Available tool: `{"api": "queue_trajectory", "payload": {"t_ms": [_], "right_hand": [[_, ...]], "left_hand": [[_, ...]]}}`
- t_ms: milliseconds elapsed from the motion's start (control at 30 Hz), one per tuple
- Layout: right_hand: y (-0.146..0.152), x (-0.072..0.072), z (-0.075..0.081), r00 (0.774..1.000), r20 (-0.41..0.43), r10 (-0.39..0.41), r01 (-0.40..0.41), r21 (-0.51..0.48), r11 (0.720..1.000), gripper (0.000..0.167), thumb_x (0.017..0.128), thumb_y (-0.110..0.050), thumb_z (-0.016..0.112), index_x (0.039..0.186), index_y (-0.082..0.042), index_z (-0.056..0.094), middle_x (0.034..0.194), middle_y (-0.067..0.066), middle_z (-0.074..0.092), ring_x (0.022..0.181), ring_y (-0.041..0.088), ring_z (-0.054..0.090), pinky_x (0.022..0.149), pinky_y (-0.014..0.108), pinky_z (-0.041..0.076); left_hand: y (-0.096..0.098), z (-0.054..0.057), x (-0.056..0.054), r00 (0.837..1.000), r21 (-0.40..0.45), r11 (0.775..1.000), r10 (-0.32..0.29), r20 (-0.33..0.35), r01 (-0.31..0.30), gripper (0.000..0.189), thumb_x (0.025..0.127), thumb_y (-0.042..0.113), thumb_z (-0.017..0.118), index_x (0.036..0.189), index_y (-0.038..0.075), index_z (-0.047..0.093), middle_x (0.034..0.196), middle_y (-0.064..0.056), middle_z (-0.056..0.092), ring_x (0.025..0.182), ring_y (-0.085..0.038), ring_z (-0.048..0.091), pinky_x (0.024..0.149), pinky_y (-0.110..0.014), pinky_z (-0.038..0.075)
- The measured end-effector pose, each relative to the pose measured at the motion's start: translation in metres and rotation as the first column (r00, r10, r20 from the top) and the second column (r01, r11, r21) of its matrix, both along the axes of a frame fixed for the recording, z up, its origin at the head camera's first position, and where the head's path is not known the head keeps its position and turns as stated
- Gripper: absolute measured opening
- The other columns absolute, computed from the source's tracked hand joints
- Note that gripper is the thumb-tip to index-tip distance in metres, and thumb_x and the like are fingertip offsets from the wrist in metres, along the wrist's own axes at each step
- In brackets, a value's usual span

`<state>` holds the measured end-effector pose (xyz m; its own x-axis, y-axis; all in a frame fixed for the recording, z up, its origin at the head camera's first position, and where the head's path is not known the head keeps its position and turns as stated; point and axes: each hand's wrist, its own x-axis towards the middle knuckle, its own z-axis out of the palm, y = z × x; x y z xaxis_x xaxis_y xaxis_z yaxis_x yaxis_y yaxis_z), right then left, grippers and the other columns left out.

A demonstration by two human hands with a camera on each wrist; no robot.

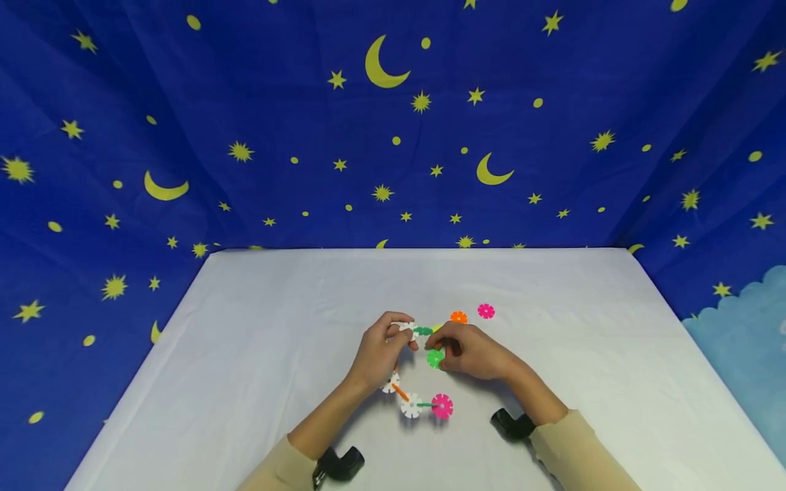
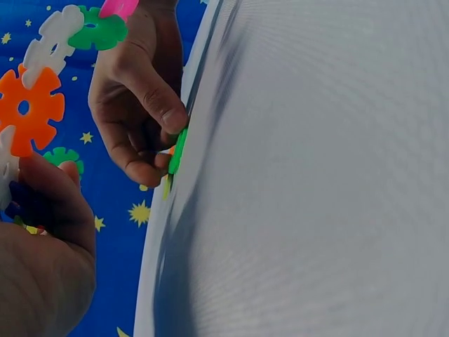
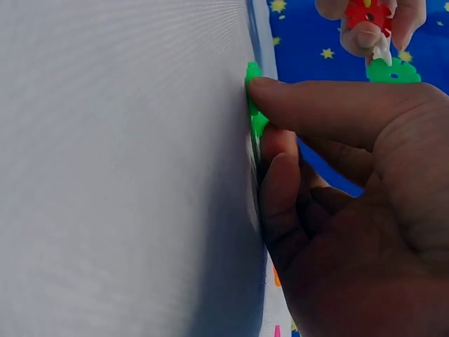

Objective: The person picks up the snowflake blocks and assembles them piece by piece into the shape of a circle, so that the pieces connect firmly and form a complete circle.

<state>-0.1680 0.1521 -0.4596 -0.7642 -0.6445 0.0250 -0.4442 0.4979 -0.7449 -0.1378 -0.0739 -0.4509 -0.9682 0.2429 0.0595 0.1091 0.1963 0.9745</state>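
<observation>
The left hand (image 1: 376, 353) pinches a chain of discs (image 1: 411, 406). The right hand (image 1: 477, 353) pinches a bright green disc (image 1: 434, 358) at the white table (image 1: 258, 327). The right wrist view shows a red disc (image 3: 360, 14) the head view hides.

Left forearm (image 1: 325, 423) and right forearm (image 1: 537, 392) slant inward, and here's the left grip (image 1: 379, 351), fingers bent, pinching against the thumb! Just across, the right grip (image 1: 479, 351) arches over, pinching too, thumb to bent fingers.
</observation>
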Motion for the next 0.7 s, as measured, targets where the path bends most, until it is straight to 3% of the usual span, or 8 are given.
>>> {"api": "queue_trajectory", "payload": {"t_ms": [200,367,500,700], "right_hand": [[0.002,0.001,-0.002,1.000,0.002,-0.010,0.010,0.020,1.000,0.021,0.084,-0.006,0.074,0.103,-0.015,0.069,0.084,-0.003,0.056,0.073,0.012,0.051,0.063,0.027,0.046],[0.005,0.001,-0.003,0.996,0.081,-0.040,0.041,-0.019,0.999,0.016,0.085,-0.007,0.073,0.094,-0.019,0.065,0.074,-0.003,0.054,0.068,0.012,0.051,0.060,0.026,0.045],[0.008,0.001,0.000,0.989,0.141,-0.053,0.062,-0.059,0.996,0.014,0.086,-0.009,0.072,0.093,-0.017,0.063,0.073,-0.001,0.055,0.066,0.013,0.052,0.056,0.026,0.045],[0.014,-0.001,0.004,0.982,0.160,-0.100,0.120,-0.120,0.986,0.014,0.087,-0.005,0.068,0.099,-0.012,0.064,0.078,0.003,0.060,0.067,0.018,0.056,0.055,0.028,0.048]], "left_hand": [[0.001,0.001,0.001,1.000,0.014,1.000,0.005,0.006,-0.005,0.028,0.098,0.020,0.052,0.123,0.009,0.056,0.081,-0.012,0.068,0.039,-0.013,0.040,0.040,-0.026,0.041],[0.002,0.002,0.001,1.000,0.015,1.000,0.009,0.003,-0.009,0.026,0.097,0.020,0.054,0.122,0.014,0.057,0.079,-0.013,0.066,0.040,-0.012,0.040,0.039,-0.025,0.041],[0.002,0.002,0.001,1.000,0.027,1.000,0.011,-0.010,-0.011,0.025,0.097,0.019,0.054,0.122,0.020,0.059,0.078,-0.014,0.065,0.039,-0.012,0.040,0.039,-0.026,0.041],[0.002,0.000,0.001,0.999,0.045,0.999,-0.008,-0.031,0.010,0.023,0.097,0.017,0.054,0.118,0.020,0.063,0.078,-0.014,0.065,0.039,-0.011,0.041,0.038,-0.026,0.041]]}}
